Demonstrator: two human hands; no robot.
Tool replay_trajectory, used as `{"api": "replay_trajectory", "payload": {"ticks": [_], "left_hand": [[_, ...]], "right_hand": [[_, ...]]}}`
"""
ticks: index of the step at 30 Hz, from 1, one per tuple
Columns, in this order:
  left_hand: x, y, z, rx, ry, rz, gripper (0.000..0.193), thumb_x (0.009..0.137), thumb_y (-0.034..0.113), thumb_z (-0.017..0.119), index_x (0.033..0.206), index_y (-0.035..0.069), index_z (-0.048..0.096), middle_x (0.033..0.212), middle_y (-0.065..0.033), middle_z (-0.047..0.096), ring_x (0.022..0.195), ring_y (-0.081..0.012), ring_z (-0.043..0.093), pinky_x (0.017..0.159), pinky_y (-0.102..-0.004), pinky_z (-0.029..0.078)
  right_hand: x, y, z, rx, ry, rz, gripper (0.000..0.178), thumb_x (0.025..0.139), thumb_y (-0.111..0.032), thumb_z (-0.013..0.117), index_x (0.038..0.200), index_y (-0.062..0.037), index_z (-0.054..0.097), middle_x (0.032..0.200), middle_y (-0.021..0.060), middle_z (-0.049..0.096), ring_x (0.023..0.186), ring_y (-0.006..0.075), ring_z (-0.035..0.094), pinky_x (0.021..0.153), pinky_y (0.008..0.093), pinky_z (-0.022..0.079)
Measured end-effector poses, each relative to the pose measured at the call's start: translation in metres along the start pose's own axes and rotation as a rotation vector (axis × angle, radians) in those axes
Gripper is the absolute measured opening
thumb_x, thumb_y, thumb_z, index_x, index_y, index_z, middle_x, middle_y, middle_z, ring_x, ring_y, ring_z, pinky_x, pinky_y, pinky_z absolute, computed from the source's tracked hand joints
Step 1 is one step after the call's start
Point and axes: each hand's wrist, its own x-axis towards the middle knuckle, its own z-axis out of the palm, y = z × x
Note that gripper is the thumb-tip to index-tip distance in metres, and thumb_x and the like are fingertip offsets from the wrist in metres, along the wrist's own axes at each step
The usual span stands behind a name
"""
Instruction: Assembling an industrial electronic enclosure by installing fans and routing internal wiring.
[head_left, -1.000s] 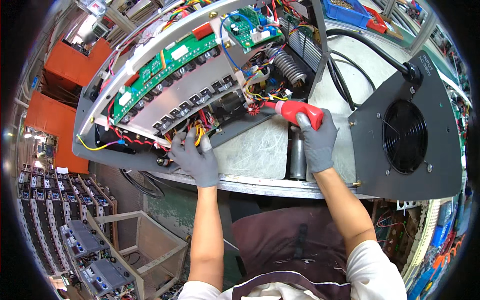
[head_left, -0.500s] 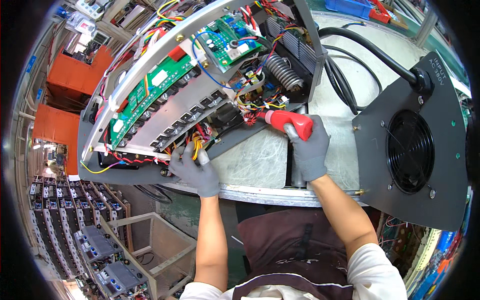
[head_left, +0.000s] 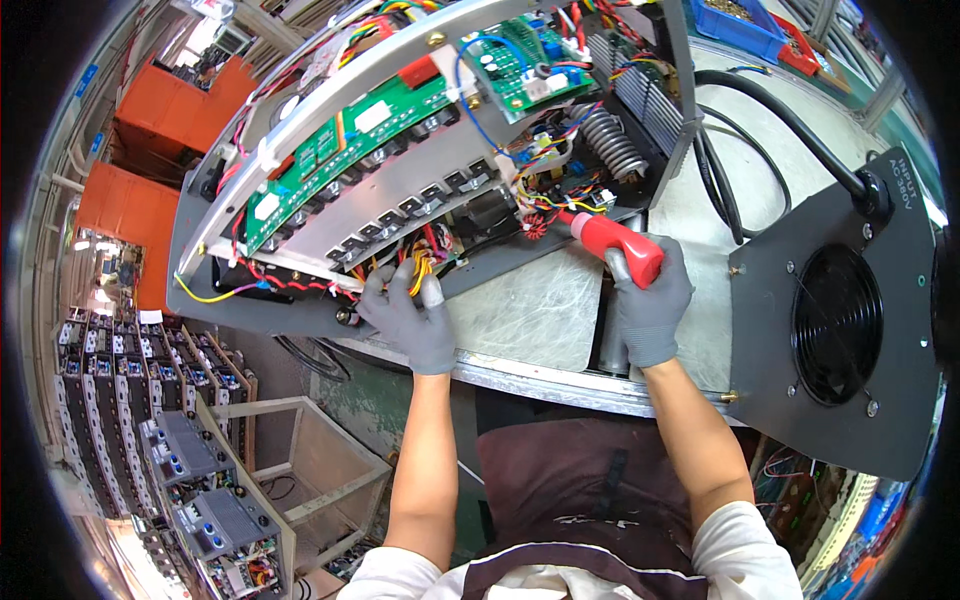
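Note:
An opened machine chassis (head_left: 400, 225) with green circuit boards (head_left: 350, 150) and a row of black components along a metal plate lies tilted on the bench. At its lower edge my left hand (head_left: 412, 325), in a grey glove, has its fingers closed around a bundle of yellow wires (head_left: 422, 272). My right hand (head_left: 652, 312), also gloved, grips a red squeeze bottle (head_left: 622, 246). The bottle's narrow tip points left into the chassis, close by a small red-wound coil (head_left: 535, 227). Whether the tip touches anything I cannot tell.
To the right stands a dark panel (head_left: 765, 350) with a round fan (head_left: 838, 322) and a thick black cable (head_left: 790, 95). A blue bin (head_left: 742, 30) sits at the far right. Racks of similar units (head_left: 130, 410) and a wooden frame (head_left: 320, 455) are at lower left.
The whole view has shifted, so the chassis and panel appear farther right. Both hands keep their grips, and the bottle tip stays near the coil.

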Motion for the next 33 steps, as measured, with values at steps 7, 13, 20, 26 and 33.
{"api": "replay_trajectory", "payload": {"ticks": [7,13,20,26,33], "left_hand": [[0.001,-0.001,-0.002,0.006,-0.007,0.008,0.032,0.086,0.032,0.062,0.108,0.008,0.063,0.111,-0.0140,0.051,0.106,-0.0307,0.043,0.095,-0.0439,0.032],[0.001,0.002,-0.002,0.002,-0.008,-0.011,0.032,0.086,0.031,0.063,0.108,0.009,0.063,0.111,-0.0131,0.051,0.106,-0.0312,0.044,0.094,-0.0443,0.033],[0.005,0.004,-0.004,-0.033,-0.010,-0.030,0.031,0.085,0.028,0.065,0.108,0.009,0.063,0.112,-0.0139,0.050,0.107,-0.0328,0.044,0.094,-0.0449,0.034],[0.005,0.004,-0.009,-0.019,-0.042,-0.043,0.031,0.086,0.032,0.062,0.107,0.009,0.063,0.110,-0.0143,0.050,0.106,-0.0334,0.044,0.094,-0.0455,0.034],[0.004,0.002,-0.004,-0.020,-0.012,-0.022,0.034,0.084,0.035,0.063,0.107,0.010,0.062,0.107,-0.0124,0.049,0.101,-0.0305,0.045,0.088,-0.0445,0.033]], "right_hand": [[0.000,0.007,0.003,0.065,0.014,0.029,0.032,0.073,-0.018,0.081,0.091,-0.0035,0.059,0.077,0.0086,0.062,0.069,0.0150,0.057,0.066,0.0301,0.048],[0.001,0.001,0.001,0.029,-0.012,-0.001,0.031,0.075,-0.018,0.080,0.091,-0.0026,0.059,0.079,0.0073,0.062,0.070,0.0134,0.057,0.066,0.0295,0.048],[0.011,0.004,-0.015,0.423,-0.043,0.228,0.029,0.080,-0.016,0.076,0.096,0.0006,0.059,0.085,0.0063,0.061,0.070,0.0116,0.059,0.060,0.0258,0.051],[0.014,-0.027,-0.047,0.352,0.074,0.128,0.032,0.078,-0.015,0.076,0.099,0.0008,0.058,0.087,0.0059,0.061,0.072,0.0089,0.057,0.061,0.0231,0.048],[0.057,-0.059,-0.016,0.083,-0.025,-0.196,0.028,0.074,-0.019,0.079,0.089,-0.0023,0.062,0.073,0.0077,0.061,0.067,0.0130,0.058,0.063,0.0288,0.048]]}}
